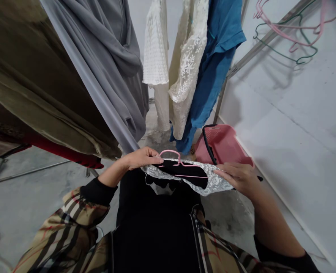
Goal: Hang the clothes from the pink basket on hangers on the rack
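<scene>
A black and white lace garment (216,181) is stretched between my two hands in front of my body. Inside its neckline lies a pink clothes hanger (180,159), its hook curving up on the far side. My left hand (141,157) pinches the garment's left shoulder, the thumb lying along the top near the hanger's hook. At the opposite shoulder, my right hand (240,176) grips the lace with closed fingers. The ends of the hanger are hidden by the fabric and cannot be made out.
Cream lace clothes (188,64) and a blue garment (217,68) hang ahead. Large grey fabric (105,49) and brown fabric (42,87) drape at the left. A pink basket (227,144) stands by the right wall, below pink and green hangers (293,28) on a metal bar.
</scene>
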`<state>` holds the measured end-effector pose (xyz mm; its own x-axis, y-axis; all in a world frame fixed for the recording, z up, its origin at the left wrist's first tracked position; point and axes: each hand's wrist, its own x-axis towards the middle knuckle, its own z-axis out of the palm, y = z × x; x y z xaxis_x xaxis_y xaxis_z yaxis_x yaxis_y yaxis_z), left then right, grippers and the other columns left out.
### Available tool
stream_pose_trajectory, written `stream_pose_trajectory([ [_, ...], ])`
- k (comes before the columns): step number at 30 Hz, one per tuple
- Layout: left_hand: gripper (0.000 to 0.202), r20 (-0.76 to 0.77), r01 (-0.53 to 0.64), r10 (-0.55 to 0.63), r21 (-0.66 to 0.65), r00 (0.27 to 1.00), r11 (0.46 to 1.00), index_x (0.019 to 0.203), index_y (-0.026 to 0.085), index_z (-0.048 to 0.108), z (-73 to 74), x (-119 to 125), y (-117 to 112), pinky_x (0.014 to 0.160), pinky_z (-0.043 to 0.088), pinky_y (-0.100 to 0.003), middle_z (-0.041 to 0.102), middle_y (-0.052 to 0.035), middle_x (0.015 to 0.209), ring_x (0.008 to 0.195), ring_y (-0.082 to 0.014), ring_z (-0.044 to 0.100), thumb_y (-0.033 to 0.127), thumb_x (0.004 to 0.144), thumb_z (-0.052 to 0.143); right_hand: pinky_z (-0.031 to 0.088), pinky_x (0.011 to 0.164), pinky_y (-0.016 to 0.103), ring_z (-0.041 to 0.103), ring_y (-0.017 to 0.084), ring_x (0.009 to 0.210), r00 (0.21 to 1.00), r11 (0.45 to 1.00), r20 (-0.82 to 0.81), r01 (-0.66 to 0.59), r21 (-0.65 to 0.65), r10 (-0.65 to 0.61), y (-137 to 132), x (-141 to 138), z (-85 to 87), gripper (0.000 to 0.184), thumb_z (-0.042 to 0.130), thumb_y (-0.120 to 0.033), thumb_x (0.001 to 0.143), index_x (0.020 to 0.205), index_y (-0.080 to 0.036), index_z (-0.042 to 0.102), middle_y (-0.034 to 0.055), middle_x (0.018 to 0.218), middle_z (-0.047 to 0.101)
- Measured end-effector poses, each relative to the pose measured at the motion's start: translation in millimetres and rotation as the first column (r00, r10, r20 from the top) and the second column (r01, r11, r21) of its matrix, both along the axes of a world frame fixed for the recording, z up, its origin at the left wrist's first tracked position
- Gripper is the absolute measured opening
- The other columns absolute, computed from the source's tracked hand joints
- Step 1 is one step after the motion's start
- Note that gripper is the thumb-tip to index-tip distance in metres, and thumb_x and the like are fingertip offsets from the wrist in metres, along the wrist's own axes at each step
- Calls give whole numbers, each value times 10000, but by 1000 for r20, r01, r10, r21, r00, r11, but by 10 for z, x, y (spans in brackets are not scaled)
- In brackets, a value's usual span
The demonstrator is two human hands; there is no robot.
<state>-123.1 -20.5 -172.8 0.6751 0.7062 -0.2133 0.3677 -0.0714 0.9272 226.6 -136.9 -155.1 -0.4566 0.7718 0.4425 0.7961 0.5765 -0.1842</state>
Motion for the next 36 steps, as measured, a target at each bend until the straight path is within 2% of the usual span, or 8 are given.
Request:
stream_pose_trajectory([
  [3, 285, -15, 49, -52, -181, 999, 982, 765, 154, 710, 5, 20, -5, 567, 442, -218, 662, -9, 661, 597, -116, 571, 437, 763, 678, 469, 615, 220, 671, 113, 645, 1000, 1000, 17, -2, -6, 2, -3, 2, -4, 160, 582, -278, 926, 854, -183, 688, 4, 724, 711],
  [5, 254, -50, 5, -11, -128, 999, 992, 773, 150, 687, 7, 30, -12, 578, 424, -219, 642, 3, 665, 609, -117, 558, 403, 755, 668, 454, 598, 217, 663, 106, 629, 999, 1000, 34, -4, -21, 4, -8, -2, 0, 191, 566, -290, 936, 839, -186, 694, 2, 709, 704],
  [9, 153, -165, -62, 94, 189, 982, 980, 804, 165, 646, 12, 66, -37, 615, 405, -226, 616, 18, 704, 660, -127, 546, 305, 747, 622, 440, 591, 218, 672, 106, 650, 997, 995, 70, -11, -99, 18, -20, -37, 14, 259, 521, -343, 959, 872, -190, 710, 7, 723, 709],
  [17, 230, -448, 78, 329, 681, 831, 728, 859, 197, 638, -97, 193, -171, 792, 439, -352, 648, -70, 933, 920, -249, 575, 53, 746, 500, 489, 616, 211, 697, 118, 658, 998, 996, 15, 68, 56, -68, 7, -86, -43, 213, 557, -308, 940, 853, -185, 708, 5, 744, 737],
  [25, 286, -117, -22, 168, 755, 979, 656, 1147, 186, 596, -135, 44, -226, 887, 462, -346, 600, -75, 1044, 996, -212, 556, 196, 865, 554, 509, 614, 199, 689, 114, 626, 971, 979, -158, 192, 74, -179, -17, -52, -52, 154, 587, -268, 918, 841, -186, 693, 11, 725, 734],
  [29, 413, -72, -20, 150, 844, 986, 536, 1311, 207, 521, -130, 78, -198, 879, 462, -355, 585, -101, 1129, 1019, -213, 557, 324, 917, 563, 500, 559, 198, 666, 116, 565, 940, 967, -240, 254, 22, -241, -63, -48, 15, 193, 585, -299, 912, 815, -179, 701, 19, 703, 734],
  [34, 292, 94, -175, 312, 955, 945, 241, 1149, 220, 626, -119, 228, -132, 896, 423, -393, 633, -111, 1132, 1047, -245, 558, 359, 892, 613, 495, 524, 196, 644, 119, 529, 893, 949, -329, 264, -170, -307, -190, -56, 183, 227, 584, -309, 893, 772, -172, 720, 5, 654, 718],
  [36, 272, 80, -142, 249, 959, 965, 244, 1124, 218, 634, -62, 282, -112, 803, 428, -340, 683, -75, 974, 898, -208, 590, 373, 904, 595, 504, 538, 196, 649, 124, 541, 890, 939, -334, 233, -252, -311, -264, -15, 274, 253, 573, -326, 894, 762, -176, 729, 3, 648, 714],
])
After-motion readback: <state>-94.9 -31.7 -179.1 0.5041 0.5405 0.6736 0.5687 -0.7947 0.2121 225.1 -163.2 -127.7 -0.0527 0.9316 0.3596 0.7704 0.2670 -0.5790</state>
